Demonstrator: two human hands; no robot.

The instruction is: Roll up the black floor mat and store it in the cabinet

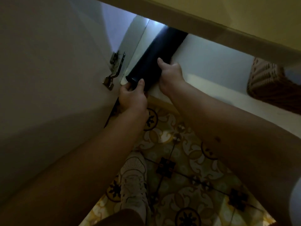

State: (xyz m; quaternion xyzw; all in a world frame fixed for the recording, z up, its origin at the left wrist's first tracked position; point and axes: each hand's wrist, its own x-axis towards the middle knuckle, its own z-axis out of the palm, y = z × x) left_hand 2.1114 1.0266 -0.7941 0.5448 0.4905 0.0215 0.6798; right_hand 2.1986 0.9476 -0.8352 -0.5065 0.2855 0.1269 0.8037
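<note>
Two bare hands grip one rolled black mat [156, 57], half inside an open cabinet. Biggest thing in view: white cabinet door [53, 70], swung open at left, w/ a metal hinge [114, 69] near its inner edge. Pale cabinet shelf [208, 62] runs far-left to right; a beige front panel [195, 18] crosses above it & hides the far end of the roll. Patterned floor tiles [179, 160], yellow/white w/ dark motifs, fill the near-centre between both forearms. Woven basket [268, 82] sits on the shelf at right, well apart from the mat. White sneaker [135, 180] on the tiles, near-centre.

Mat is a tight dark tube, lying on the shelf along the left wall of the cabinet, near end poking out past the shelf edge. Left hand [132, 97] cups that near end, fingers [128, 86] curled round the rim, thumb on top. Right hand [171, 74] clasps the roll's right side a bit farther in, thumb laid over the top, remaining fingers hidden under/behind the tube. Dim light, slight blur.
</note>
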